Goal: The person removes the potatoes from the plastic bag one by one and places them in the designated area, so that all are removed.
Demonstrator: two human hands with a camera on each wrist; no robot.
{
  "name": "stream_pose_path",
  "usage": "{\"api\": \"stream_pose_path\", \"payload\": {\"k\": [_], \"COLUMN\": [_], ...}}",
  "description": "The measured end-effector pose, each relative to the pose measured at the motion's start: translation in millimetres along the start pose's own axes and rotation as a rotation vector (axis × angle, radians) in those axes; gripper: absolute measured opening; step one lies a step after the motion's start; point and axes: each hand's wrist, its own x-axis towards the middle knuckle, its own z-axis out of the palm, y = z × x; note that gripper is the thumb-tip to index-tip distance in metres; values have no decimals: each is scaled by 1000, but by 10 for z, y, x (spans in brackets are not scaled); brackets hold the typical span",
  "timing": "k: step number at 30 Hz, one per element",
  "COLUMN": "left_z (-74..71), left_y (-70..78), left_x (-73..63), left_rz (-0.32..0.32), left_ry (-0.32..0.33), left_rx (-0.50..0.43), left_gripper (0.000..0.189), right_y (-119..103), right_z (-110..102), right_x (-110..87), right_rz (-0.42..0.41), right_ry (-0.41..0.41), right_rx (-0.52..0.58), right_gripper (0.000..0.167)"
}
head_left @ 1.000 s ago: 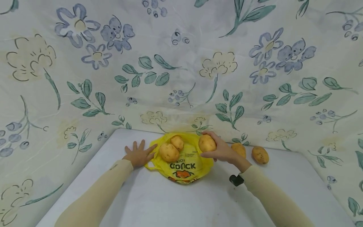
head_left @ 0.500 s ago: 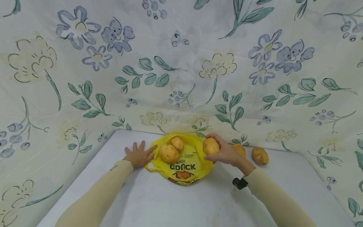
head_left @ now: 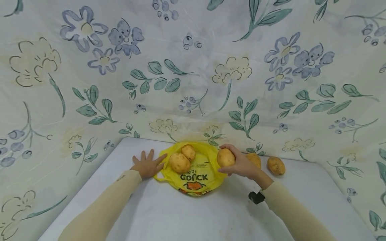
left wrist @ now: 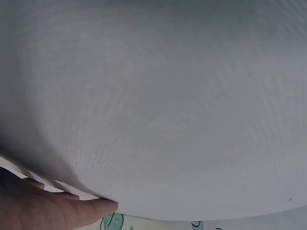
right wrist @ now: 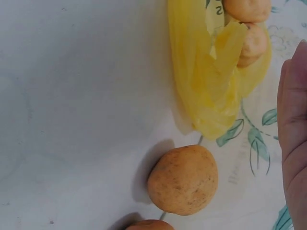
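Observation:
A potato [head_left: 226,158] sits in the grip of my right hand [head_left: 241,164], over the right rim of a yellow plastic bag [head_left: 200,185]. My left hand [head_left: 147,164] lies with spread fingers on the table, its thumb side touching the bag's left edge. Inside the open bag rest a larger potato [head_left: 180,163] and a smaller potato [head_left: 188,152]. Only the side of my right hand [right wrist: 295,129] shows in the right wrist view, and the held potato is out of sight there. The left wrist view catches my left hand [left wrist: 62,211] at its lower corner.
Right of the bag, one potato [head_left: 254,160] lies partly behind my right hand and another potato [head_left: 275,166] lies farther right. The white table [head_left: 181,217] meets a floral sheet [head_left: 193,83] at the back.
My right hand has shifted slightly right with the potato, from above the bag's inside to its right rim. My left hand and the two potatoes in the bag stay put.

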Motion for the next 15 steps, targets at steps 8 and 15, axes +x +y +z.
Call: {"api": "stream_pose_path", "payload": {"k": [8,15], "left_z": [17,45], "left_y": [3,-13], "left_x": [19,41], "left_rz": [0,4], "left_ry": [-1,-2], "left_rx": [2,-8], "left_gripper": [67,67], "right_y": [57,117], "right_z": [-15,-34], "right_x": [-60,-109], "right_rz": [28,20], "right_ry": [5,16], "right_rx": [-8,1], "right_gripper": [84,90]}}
